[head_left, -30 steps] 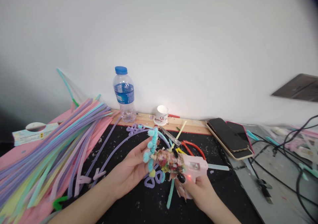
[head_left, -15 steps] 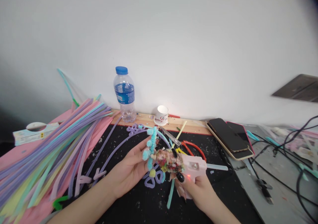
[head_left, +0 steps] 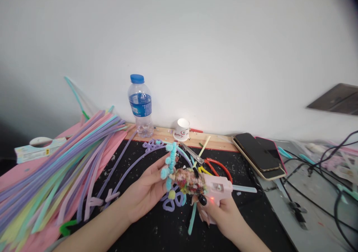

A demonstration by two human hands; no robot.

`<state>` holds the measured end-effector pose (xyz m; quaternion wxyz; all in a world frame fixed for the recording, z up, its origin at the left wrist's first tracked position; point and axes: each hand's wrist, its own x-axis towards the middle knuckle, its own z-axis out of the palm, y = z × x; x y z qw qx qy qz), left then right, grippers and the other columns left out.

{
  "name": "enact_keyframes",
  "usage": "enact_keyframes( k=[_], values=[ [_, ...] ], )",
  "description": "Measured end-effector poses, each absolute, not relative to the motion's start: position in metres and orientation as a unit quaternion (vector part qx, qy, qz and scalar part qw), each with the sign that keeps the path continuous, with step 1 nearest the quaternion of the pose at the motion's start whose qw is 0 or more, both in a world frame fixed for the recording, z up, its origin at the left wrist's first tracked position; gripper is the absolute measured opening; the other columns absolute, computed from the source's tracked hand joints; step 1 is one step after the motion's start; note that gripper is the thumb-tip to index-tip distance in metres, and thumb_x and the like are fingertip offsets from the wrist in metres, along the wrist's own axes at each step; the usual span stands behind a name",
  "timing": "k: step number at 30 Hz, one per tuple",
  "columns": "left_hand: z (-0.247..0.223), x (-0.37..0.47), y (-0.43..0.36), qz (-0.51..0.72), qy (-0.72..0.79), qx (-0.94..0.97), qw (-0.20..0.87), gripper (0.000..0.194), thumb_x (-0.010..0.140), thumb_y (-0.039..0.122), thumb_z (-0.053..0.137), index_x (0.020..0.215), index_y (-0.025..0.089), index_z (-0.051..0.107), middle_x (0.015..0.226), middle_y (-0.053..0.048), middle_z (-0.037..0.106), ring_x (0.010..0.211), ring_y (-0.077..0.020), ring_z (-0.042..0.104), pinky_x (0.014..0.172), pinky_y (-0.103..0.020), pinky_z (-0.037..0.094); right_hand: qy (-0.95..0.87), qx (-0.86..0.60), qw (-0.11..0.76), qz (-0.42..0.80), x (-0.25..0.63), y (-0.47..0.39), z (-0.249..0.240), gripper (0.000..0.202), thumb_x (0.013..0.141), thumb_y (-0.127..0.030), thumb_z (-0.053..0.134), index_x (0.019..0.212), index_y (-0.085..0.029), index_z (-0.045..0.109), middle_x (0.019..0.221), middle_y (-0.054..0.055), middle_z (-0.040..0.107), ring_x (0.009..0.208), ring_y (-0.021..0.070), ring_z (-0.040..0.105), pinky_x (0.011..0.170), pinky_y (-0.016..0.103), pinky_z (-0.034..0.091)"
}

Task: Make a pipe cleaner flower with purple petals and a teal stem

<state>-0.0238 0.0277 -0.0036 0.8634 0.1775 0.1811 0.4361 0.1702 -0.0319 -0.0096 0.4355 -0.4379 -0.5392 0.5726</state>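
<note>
My left hand holds a curled turquoise pipe cleaner piece upright, pinched in its fingers. In my right hand is a pale pink glue gun, its red light lit. Fuzzy, coloured fibre covers the gun's front, and a clear glue stick juts from its back. The nozzle points left and meets or nearly meets the turquoise piece; I cannot tell which. Below lies a purple pipe cleaner flower with a yellow centre, partly hidden by my left hand. A purple pipe cleaner hoop arches behind.
Pipe cleaners in many colours are heaped on the left. Red-handled scissors lie behind the gun. A water bottle and paper cup stand by the wall. Phones and black cables occupy the right.
</note>
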Motion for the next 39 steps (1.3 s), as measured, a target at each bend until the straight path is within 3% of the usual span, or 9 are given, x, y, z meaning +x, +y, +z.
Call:
enact_keyframes(
  k=[12, 34, 39],
  values=[
    [-0.0038, -0.0236, 0.0274, 0.442, 0.187, 0.167, 0.861, 0.04, 0.077, 0.006, 0.064, 0.114, 0.022, 0.06, 0.1, -0.002, 0.07, 0.088, -0.012, 0.065, 0.083, -0.023, 0.051, -0.543, -0.47, 0.421, 0.554, 0.1697, -0.0308, -0.0095, 0.042, 0.081, -0.054, 0.053, 0.063, -0.016, 0.049, 0.044, -0.005, 0.043, 0.037, 0.0065, 0.038, 0.037, 0.019, 0.029],
    [-0.0028, -0.0231, 0.0286, 0.443, 0.213, 0.177, 0.853, 0.04, 0.081, 0.006, 0.06, 0.118, 0.021, 0.057, 0.103, -0.003, 0.069, 0.089, -0.0117, 0.065, 0.084, -0.022, 0.051, -0.541, -0.504, 0.409, 0.534, 0.1689, -0.0303, -0.0089, 0.04, 0.08, -0.056, 0.053, 0.072, -0.016, 0.053, 0.042, -0.006, 0.042, 0.036, 0.0075, 0.037, 0.036, 0.019, 0.03],
    [-0.0018, -0.0228, 0.0298, 0.443, 0.207, 0.182, 0.853, 0.041, 0.081, 0.007, 0.06, 0.119, 0.021, 0.057, 0.103, -0.004, 0.069, 0.088, -0.0117, 0.065, 0.084, -0.022, 0.05, -0.547, -0.481, 0.415, 0.545, 0.1686, -0.0303, -0.0074, 0.042, 0.081, -0.056, 0.052, 0.065, -0.017, 0.05, 0.044, -0.005, 0.042, 0.037, 0.0077, 0.037, 0.037, 0.02, 0.032]
  ],
)
